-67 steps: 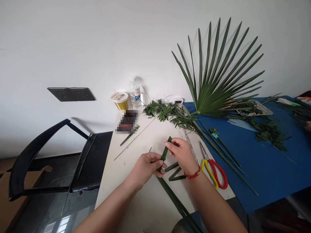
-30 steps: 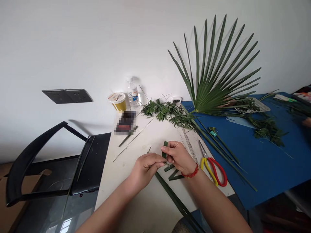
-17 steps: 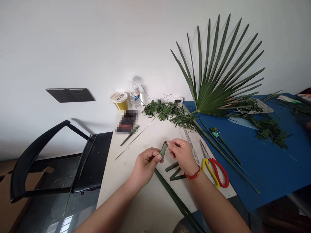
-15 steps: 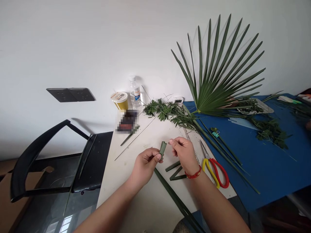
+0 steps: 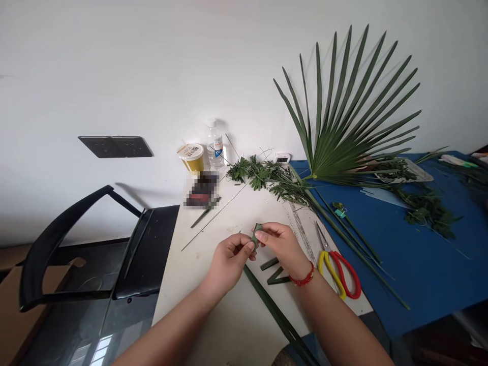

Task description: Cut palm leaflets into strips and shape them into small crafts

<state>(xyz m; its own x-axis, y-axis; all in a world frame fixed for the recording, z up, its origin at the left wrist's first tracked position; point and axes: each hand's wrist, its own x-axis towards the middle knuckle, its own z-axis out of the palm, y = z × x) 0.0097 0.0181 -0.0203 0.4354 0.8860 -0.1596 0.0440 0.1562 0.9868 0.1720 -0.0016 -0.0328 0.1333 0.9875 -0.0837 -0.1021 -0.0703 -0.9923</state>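
Observation:
Over the white table, my left hand (image 5: 233, 258) pinches a short, folded piece of palm leaf (image 5: 256, 234) between thumb and fingers. My right hand (image 5: 281, 245), with a red bracelet at the wrist, grips the upper end of the same piece. Long green leaf strips (image 5: 272, 307) trail from beneath my left hand toward the lower right. Cut palm leaf strips (image 5: 277, 276) lie partly under my right wrist. To the right of that wrist rest scissors (image 5: 339, 274) with one yellow and one red handle, blades pointing away from me.
A large fan palm leaf (image 5: 335, 147) leans against the wall. Leafy trimmings (image 5: 259, 173), a water bottle (image 5: 216, 147) and a yellow tub (image 5: 192, 158) stand at the back. A black chair (image 5: 147, 259) is left; a blue table (image 5: 419, 274) adjoins at right.
My right hand has moved slightly left and down, from beside the leaf piece onto its upper end. My left hand keeps its hold. The view has shifted a little.

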